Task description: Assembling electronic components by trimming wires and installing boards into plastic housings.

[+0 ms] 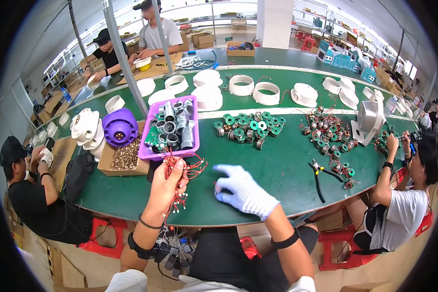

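My bare left hand [172, 180] is closed around a bundle of thin red wires [195, 169]. Small white connectors dangle from the strands below my fist. Just beyond it stands a pink-purple basket [195, 127] filled with grey metal cylinders and green circuit boards. My right hand [243, 192], in a white knitted glove, is over the green tabletop, its fingers spread and nothing seen in them. Farther off, past my right hand, lies a heap of small copper-wound motor cores with green boards [250, 127].
Yellow-and-black pliers [319, 177] lie at the right beside more wired motor parts [328, 131]. A cardboard box of small brass pieces [126, 158] and a purple round housing [120, 127] are at the left. White rings [266, 93] line the far side. Co-workers sit on both sides.
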`<action>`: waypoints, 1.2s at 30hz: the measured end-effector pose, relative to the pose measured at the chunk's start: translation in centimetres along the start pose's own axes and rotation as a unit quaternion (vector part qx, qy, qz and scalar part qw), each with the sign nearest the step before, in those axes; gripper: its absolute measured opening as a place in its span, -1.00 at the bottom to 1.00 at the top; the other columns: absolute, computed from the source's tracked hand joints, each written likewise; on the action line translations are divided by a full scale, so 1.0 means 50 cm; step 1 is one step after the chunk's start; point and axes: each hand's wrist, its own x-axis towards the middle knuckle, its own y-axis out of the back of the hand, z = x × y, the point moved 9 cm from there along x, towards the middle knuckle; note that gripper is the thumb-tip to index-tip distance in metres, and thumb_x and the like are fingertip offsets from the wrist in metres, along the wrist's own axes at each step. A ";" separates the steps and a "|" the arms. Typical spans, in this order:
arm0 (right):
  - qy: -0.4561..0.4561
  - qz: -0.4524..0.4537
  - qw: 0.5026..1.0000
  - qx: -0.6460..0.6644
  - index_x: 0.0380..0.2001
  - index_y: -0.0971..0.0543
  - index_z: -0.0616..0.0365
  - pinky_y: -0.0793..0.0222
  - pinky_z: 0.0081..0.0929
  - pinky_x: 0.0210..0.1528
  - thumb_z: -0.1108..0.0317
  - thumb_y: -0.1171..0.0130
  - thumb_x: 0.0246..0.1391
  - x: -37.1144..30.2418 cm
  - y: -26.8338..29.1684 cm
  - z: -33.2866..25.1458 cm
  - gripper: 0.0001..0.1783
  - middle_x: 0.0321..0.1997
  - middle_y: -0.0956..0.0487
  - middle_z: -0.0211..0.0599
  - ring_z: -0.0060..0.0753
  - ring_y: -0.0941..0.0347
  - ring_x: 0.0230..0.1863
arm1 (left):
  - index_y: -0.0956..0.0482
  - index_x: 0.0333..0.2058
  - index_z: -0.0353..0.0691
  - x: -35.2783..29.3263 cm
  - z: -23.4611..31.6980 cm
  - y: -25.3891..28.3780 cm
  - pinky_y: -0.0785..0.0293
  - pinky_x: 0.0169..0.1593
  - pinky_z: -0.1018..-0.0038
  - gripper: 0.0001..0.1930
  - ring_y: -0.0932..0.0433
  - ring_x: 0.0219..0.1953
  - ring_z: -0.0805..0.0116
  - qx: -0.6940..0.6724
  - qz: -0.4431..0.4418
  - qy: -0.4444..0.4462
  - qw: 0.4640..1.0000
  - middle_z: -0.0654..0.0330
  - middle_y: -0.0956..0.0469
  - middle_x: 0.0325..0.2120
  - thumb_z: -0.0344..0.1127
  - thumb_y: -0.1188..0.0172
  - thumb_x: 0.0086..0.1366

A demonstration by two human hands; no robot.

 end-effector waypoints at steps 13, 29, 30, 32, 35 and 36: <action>-0.257 0.262 0.911 0.185 -0.20 -0.56 0.15 -0.52 -0.54 -0.36 0.51 -0.37 0.05 -0.041 0.078 0.019 -0.75 -0.39 -0.65 -0.25 -0.52 -0.59 -0.46 | -0.44 -0.15 -0.19 0.011 -0.089 -0.052 -0.22 -0.57 0.67 -0.76 -0.32 -0.54 0.59 -0.080 0.022 0.033 0.996 0.31 -0.38 -0.42 -0.14 -0.15 0.47; -0.312 0.125 0.940 0.052 0.46 0.30 0.31 -0.53 -0.15 -0.34 0.52 -0.30 -0.02 -0.067 0.081 0.022 0.18 -0.46 -0.63 0.04 0.07 -0.60 -0.45 | -0.54 -0.20 -0.25 0.015 -0.107 -0.219 -0.20 -0.50 0.67 -0.84 -0.30 -0.55 0.74 0.086 -0.139 -0.023 0.986 0.45 -0.46 -0.50 -0.28 -0.22 0.42; -0.311 0.137 0.932 0.126 0.47 0.32 0.29 -0.56 -0.20 -0.30 0.50 -0.33 -0.02 -0.074 0.089 0.016 0.22 -0.42 -0.65 0.03 -0.02 -0.63 -0.42 | -0.54 -0.20 -0.25 0.019 -0.113 -0.226 -0.20 -0.50 0.67 -0.84 -0.30 -0.55 0.74 0.088 -0.144 -0.022 0.985 0.45 -0.46 -0.50 -0.28 -0.22 0.42; -0.309 0.154 0.917 0.200 0.47 0.35 0.27 -0.59 -0.26 -0.26 0.47 -0.36 -0.02 -0.088 0.100 0.018 0.25 -0.37 -0.66 0.02 -0.11 -0.65 -0.39 | -0.55 -0.20 -0.25 0.039 -0.114 -0.222 -0.21 -0.52 0.67 -0.83 -0.30 -0.56 0.74 0.058 -0.080 -0.045 0.994 0.45 -0.46 -0.51 -0.25 -0.21 0.43; -0.334 0.239 0.876 0.251 0.49 0.20 0.17 -0.62 -0.42 -0.09 0.42 -0.43 -0.02 -0.153 0.141 0.041 0.21 -0.09 -0.68 -0.05 -0.37 -0.66 -0.21 | -0.53 -0.22 -0.18 0.047 -0.134 -0.238 -0.23 -0.57 0.65 -0.80 -0.33 -0.57 0.69 0.018 -0.044 0.012 0.999 0.41 -0.45 -0.51 -0.17 -0.21 0.42; -0.326 0.277 0.863 0.268 0.50 0.12 0.12 -0.59 -0.41 -0.05 0.45 -0.43 -0.01 -0.170 0.152 0.031 0.15 -0.10 -0.67 -0.05 -0.39 -0.63 -0.17 | -0.53 -0.23 -0.18 0.038 -0.118 -0.244 -0.21 -0.60 0.66 -0.82 -0.32 -0.59 0.70 -0.001 -0.018 0.034 0.999 0.41 -0.44 -0.51 -0.19 -0.19 0.44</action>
